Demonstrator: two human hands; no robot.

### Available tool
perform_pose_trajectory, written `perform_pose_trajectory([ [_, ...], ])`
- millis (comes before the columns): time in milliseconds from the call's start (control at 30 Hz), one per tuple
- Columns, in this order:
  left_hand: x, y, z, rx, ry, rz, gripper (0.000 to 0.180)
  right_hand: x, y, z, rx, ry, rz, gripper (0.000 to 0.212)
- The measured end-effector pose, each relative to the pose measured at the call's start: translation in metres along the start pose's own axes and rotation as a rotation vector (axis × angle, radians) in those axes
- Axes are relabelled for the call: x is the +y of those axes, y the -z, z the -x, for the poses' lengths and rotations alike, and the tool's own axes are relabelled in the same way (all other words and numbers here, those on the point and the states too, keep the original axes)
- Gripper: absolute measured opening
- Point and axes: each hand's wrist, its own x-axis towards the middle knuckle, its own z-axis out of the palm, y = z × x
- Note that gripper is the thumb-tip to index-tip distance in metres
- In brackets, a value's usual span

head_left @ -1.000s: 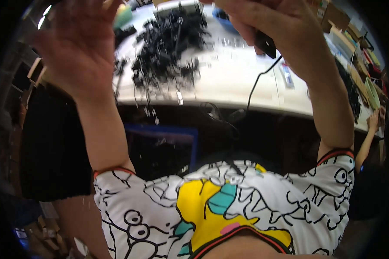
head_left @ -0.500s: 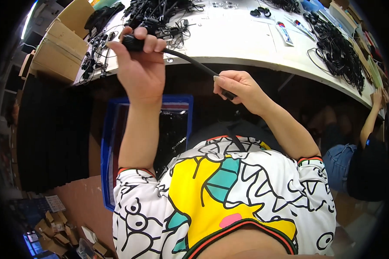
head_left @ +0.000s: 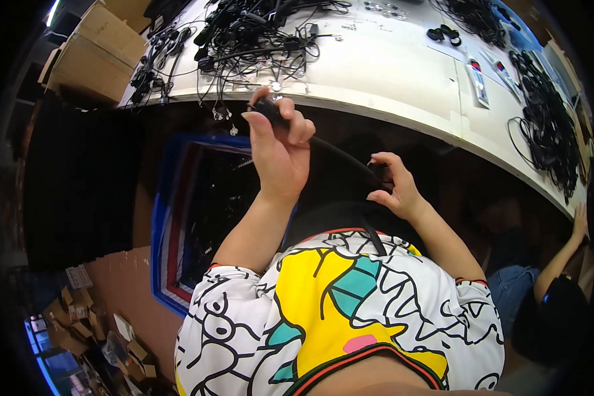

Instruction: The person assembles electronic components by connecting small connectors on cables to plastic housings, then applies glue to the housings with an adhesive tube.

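1. The black device [head_left: 340, 154] is near the middle of the frame, a little above centre, held up in front of the printed shirt [head_left: 350, 297], below the front edge of the white table [head_left: 402, 72] as seen here.
2. Its long axis slants from upper left down to lower right. The thick head [head_left: 269, 110] points to the upper left; the thin stalk bows gently towards the lower right, its far end among the right hand's fingers.
3. The left hand [head_left: 282, 148] grasps the head, fingers curled over it and thumb on its left side.
4. The right hand [head_left: 400, 188] has fingers and thumb bent around the stalk's far end, tips apart; whether they press on it I cannot tell, as black lies against dark.
5. A tangle of black cables [head_left: 244, 39] covers the table at the upper left, some hanging over the edge; a cable bundle [head_left: 541, 132] lies at the upper right, beside two tubes [head_left: 478, 82].
6. A blue-rimmed crate [head_left: 160, 244] stands left of centre; a co-worker's arm [head_left: 561, 267] shows at the right.
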Motion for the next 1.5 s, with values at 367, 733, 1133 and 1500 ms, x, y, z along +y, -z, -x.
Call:
perform_pose_trajectory([
  [367, 0.059, 0.007, 0.002, 0.042, -0.231, -0.252, 0.044, 0.080, 0.005, 0.023, -0.264, 0.028, 0.636, 0.009],
  [733, 0.090, 0.011, -0.008, 0.024, -0.278, -0.274, 0.044, 0.121, 0.021, 0.051, -0.409, -0.182, 1.106, 0.014],
  [1133, -0.005, -0.013, 0.007, -0.326, 0.191, -0.317, 0.050, -0.085, 0.031, -0.048, 0.135, 0.398, 0.446, 0.020],
  [1500, -0.101, 0.018, 0.039, -0.478, 0.374, -0.473, 0.072, -0.067, 0.049, -0.047, 0.140, 0.328, 0.312, 0.004],
])
